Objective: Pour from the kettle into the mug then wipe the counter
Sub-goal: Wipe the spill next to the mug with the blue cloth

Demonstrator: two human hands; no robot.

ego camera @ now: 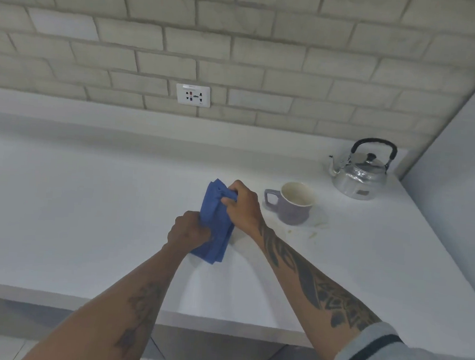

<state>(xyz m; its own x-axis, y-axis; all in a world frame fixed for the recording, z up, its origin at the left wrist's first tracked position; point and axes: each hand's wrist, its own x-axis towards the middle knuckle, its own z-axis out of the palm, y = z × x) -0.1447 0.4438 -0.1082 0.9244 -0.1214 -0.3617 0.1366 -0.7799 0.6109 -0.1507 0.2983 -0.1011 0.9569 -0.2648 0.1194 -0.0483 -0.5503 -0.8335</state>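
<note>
1. Both hands grip the blue cloth point(215, 226) above the middle of the bench point(86, 210): the left hand point(188, 231) is clenched around its near part, the right hand point(243, 203) pinches its far upper end. The cloth hangs bunched between them and looks lifted off the surface, though the lowest fold may brush it; I cannot tell.
2. The mug point(292, 202) stands upright just right of the right hand, handle pointing left. The kettle point(360, 172) sits upright near the bench's far right corner, well apart from the hands, so pouring appears done and wiping is the step in hand.
3. Faint yellowish spots point(313, 231) and a damp-looking patch lie on the bench around the mug's base, toward the near right of it. That is likely the area needing the cloth.
4. To wipe well, fold the cloth into a flat pad rather than a twisted rope, so more fabric meets the bench.
5. Press it down with one hand and sweep toward the spots in overlapping strokes.
6. Steady or lift the mug with the free hand; a careless pass beside it could knock it over.
</note>
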